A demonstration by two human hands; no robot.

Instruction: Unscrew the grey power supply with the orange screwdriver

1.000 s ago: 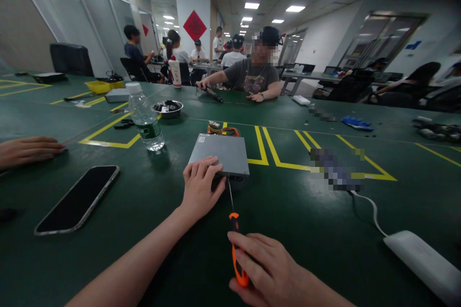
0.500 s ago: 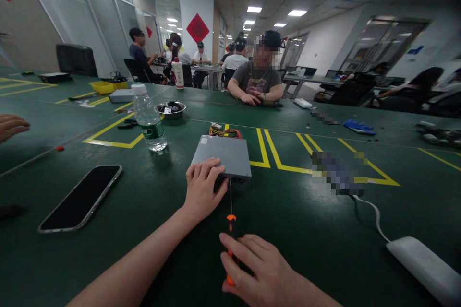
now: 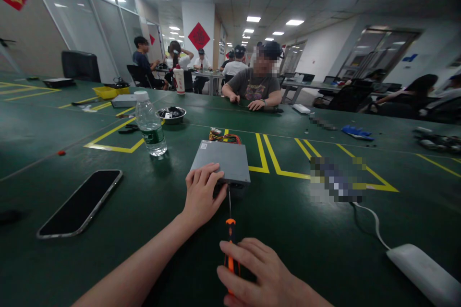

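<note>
A grey computer power supply (image 3: 225, 156) lies flat on the green table in front of me, its bundle of coloured wires (image 3: 230, 138) at the far side. My left hand (image 3: 203, 189) grips its near left corner, fingers over the top and thumb low by the front face. In my right hand (image 3: 255, 271) is a screwdriver (image 3: 231, 235) with a black and orange handle, held between thumb and fingers. Its thin shaft points away from me to the near face of the power supply. The tip is hidden at that face, so the screw cannot be made out.
To the left are a phone (image 3: 81, 204) and a water bottle (image 3: 149, 127), with a metal bowl (image 3: 172, 114) of dark parts behind. A white power bank-like block (image 3: 425, 271) with a cable lies right. Across the table sits a person (image 3: 254, 84); a blue glove-like item (image 3: 356, 132) lies farther right.
My right fingers have shifted around the screwdriver handle, which looks turned. My left hand stays on the power supply. Another person's hand has left the left edge; the view has tilted up slightly.
</note>
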